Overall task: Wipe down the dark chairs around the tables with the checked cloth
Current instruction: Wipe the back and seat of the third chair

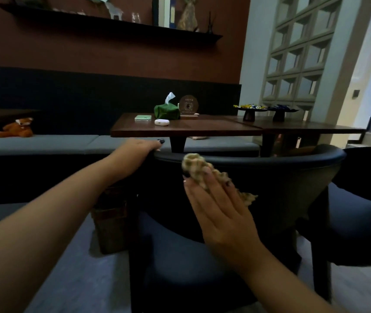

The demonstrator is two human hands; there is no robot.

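The right hand (219, 213) presses the crumpled checked cloth (200, 170) flat-fingered against the dark chair's (281, 177) smooth curved backrest; the left hand (145, 146) grips its top edge.

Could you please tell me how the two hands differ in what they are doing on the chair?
The left hand grips the top rim of the dark chair at its corner and holds no cloth. The right hand lies lower on the backrest, fingers straight, pressing the checked cloth against it. Both touch the same chair.
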